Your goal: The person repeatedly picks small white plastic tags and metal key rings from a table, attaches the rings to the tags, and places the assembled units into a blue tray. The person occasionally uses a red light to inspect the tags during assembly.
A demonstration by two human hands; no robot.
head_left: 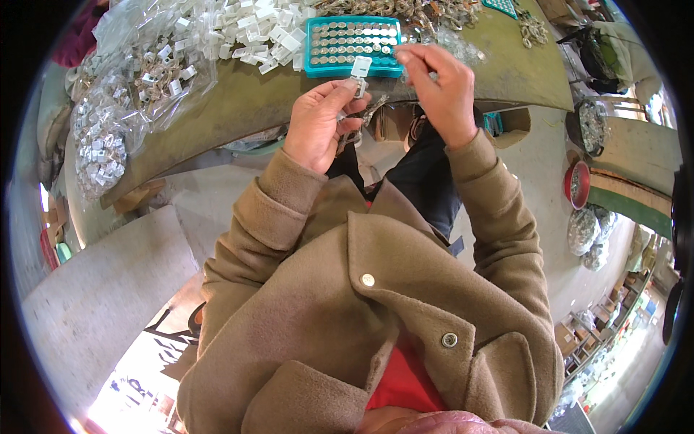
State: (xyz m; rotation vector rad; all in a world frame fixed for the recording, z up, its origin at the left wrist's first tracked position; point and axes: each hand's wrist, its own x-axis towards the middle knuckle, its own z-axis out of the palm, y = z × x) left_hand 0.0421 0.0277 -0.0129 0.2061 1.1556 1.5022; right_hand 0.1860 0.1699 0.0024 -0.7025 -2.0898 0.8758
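My left hand (318, 124) pinches a small white plastic case (361, 68) with its lid flipped up. A thin tangle of wire (374, 110) hangs beside these fingers, close to the case. Just beyond the case lies a teal tray (309, 64) holding rows of round silver button cells (352, 41); a few slots at its near right show bare teal. My right hand (447, 90) is at the tray's near right corner, thumb and forefinger pressed together. Whatever is between those fingertips is too small to make out.
White plastic cases (264, 29) are heaped left of the tray, beside clear bags (101, 155) of wired white parts. Coiled wires (426, 11) pile up behind it. The green-brown table (238, 101) curves across the front. A cardboard box (515, 126) and red bowl (577, 184) sit lower, right.
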